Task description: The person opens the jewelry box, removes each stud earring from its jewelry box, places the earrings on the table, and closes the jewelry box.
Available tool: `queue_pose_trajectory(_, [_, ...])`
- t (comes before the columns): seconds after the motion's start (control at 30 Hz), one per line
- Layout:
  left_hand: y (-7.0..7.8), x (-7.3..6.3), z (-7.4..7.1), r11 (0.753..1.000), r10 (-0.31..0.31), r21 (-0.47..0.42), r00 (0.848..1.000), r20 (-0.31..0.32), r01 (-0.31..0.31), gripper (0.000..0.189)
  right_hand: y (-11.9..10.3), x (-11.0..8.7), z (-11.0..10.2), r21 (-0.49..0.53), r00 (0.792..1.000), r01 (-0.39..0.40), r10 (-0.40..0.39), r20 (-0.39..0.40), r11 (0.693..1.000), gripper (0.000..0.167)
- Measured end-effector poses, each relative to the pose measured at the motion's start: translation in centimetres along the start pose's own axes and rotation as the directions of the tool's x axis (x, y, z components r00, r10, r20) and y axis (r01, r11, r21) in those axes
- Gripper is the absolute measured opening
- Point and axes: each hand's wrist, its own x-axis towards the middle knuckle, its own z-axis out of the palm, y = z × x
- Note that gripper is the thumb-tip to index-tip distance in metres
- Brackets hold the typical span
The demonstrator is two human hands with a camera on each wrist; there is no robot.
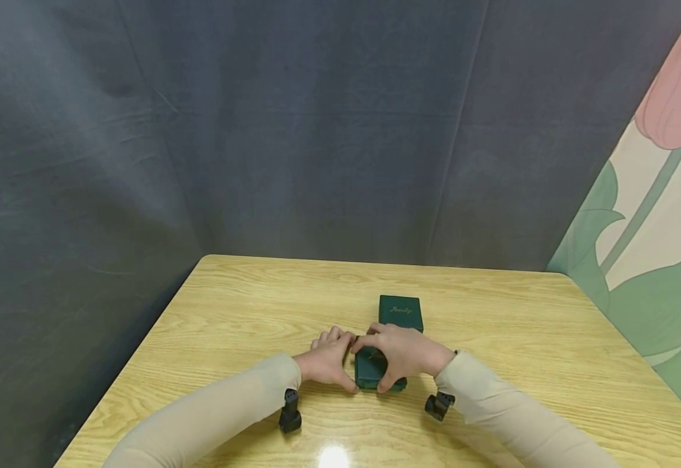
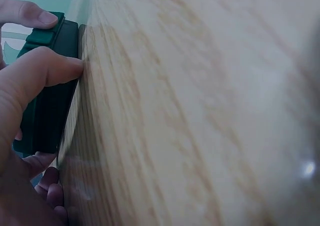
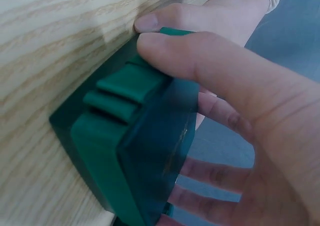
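Note:
A small dark green jewelry box [image 1: 370, 372] rests on the table between both hands. In the right wrist view its lid [image 3: 155, 146] carries gold lettering and a folded, bow-like ribbon [image 3: 117, 93] on the front side. My right hand [image 1: 405, 354] grips it from above, thumb on the front edge and fingers over the far side. From the left, my left hand [image 1: 329, 364] holds the lower part, its thumb at the front corner near the tabletop and fingers toward the back. The left fingertips are partly hidden behind the box.
Just behind stands a second green box [image 1: 401, 312] with gold script on top. The wooden table [image 1: 258, 292] ends at a dark curtain [image 1: 317, 130] at the back and left. A wall with painted flowers [image 1: 656, 227] borders the right.

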Motion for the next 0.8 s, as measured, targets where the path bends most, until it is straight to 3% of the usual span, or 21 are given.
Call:
queue_pose_trajectory(0.57, [-0.09,0.02,0.07,1.000,0.015,-0.004,1.000,-0.004,-0.015,0.087,0.07,0.14,-0.20,-0.011,1.000,0.018,-0.018,0.009,1.000,0.072])
queue_pose_trajectory(0.8, [-0.16,0.04,0.05,1.000,0.018,0.005,1.000,-0.004,-0.018,0.086,-0.08,-0.16,-0.43,-0.023,0.998,-0.021,0.022,0.062,1.000,0.084])
